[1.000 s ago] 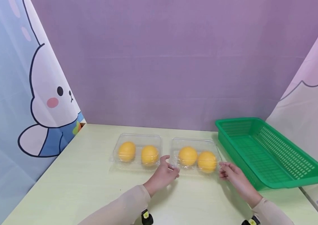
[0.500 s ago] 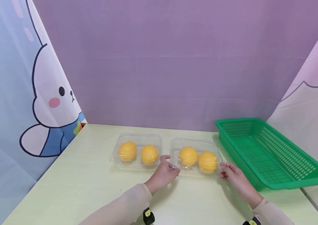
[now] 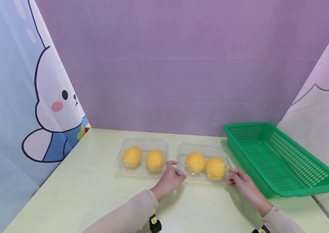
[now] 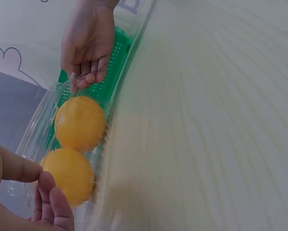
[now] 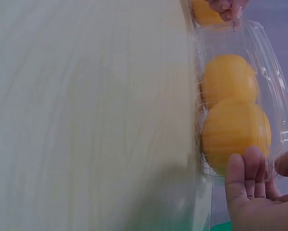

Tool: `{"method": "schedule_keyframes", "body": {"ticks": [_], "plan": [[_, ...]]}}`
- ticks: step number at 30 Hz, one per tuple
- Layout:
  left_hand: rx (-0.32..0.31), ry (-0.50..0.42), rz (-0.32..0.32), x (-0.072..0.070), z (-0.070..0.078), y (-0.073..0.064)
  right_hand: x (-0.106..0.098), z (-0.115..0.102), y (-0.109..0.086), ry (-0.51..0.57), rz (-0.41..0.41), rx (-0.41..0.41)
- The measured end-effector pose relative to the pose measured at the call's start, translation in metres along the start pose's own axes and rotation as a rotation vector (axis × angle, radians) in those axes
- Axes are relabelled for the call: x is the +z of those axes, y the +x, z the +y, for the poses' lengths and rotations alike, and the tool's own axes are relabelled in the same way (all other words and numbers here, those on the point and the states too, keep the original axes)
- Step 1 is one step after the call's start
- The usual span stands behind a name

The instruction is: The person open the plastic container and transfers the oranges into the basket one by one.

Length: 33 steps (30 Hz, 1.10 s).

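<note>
In the head view, a clear plastic clamshell box (image 3: 202, 147) with two oranges (image 3: 195, 162) lies on the table. My left hand (image 3: 168, 182) pinches its near left corner between thumb and fingers. At the near right corner, my right hand (image 3: 245, 186) holds the rim, fingers curled. The left wrist view shows the right hand (image 4: 89, 45) pinching the thin plastic edge beside an orange (image 4: 80, 123). Seen from the right wrist, the box's lid (image 5: 271, 82) arches over both fruits, and the right fingers (image 5: 236, 175) lie against its end wall.
To the left stands a second clear clamshell box (image 3: 146, 142), also holding two oranges (image 3: 132, 157). A green perforated plastic basket (image 3: 261, 158) stands on the right, close to the right hand. A purple cloth (image 3: 164, 71) hangs behind the table (image 3: 100, 181).
Both hands keep their places at the box corners. The whole head view has shifted very slightly to the right; the boxes and basket otherwise look the same.
</note>
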State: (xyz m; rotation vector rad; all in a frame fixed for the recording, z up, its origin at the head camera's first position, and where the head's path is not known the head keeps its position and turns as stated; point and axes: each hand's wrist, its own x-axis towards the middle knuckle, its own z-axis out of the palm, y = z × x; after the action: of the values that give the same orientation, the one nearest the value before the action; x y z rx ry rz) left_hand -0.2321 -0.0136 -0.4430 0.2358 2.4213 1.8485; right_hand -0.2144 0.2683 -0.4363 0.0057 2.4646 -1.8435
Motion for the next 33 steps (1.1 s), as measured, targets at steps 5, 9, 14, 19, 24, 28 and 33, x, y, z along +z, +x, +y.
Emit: {"method": "schedule_keyframes", "body": {"ticks": [5, 9, 14, 19, 24, 28, 33], "plan": [[-0.03, -0.033, 0.01, -0.0001, 0.0021, 0.0005, 0.0, -0.0012, -0.0007, -0.003, -0.005, -0.006], [-0.04, -0.055, 0.008, -0.0014, 0.0046, 0.0001, -0.0008, -0.0021, -0.0009, 0.001, -0.012, -0.006], [-0.051, -0.052, 0.01, -0.0023, 0.0067, -0.0002, -0.0022, -0.0016, -0.0008, 0.006, -0.017, -0.005], [-0.047, -0.063, 0.012, -0.0017, 0.0059, 0.0016, -0.0029, -0.0022, -0.0008, 0.003, -0.02, -0.008], [-0.034, -0.04, 0.013, -0.0014, 0.0037, 0.0009, -0.0025, -0.0019, -0.0008, 0.001, -0.026, -0.008], [-0.021, -0.048, 0.009, -0.0003, 0.0038, -0.0013, -0.0023, -0.0009, -0.0001, -0.003, -0.019, -0.002], [-0.018, -0.061, 0.007, 0.0006, 0.0052, -0.0022, -0.0021, -0.0006, 0.0, -0.012, -0.013, 0.007]]}}
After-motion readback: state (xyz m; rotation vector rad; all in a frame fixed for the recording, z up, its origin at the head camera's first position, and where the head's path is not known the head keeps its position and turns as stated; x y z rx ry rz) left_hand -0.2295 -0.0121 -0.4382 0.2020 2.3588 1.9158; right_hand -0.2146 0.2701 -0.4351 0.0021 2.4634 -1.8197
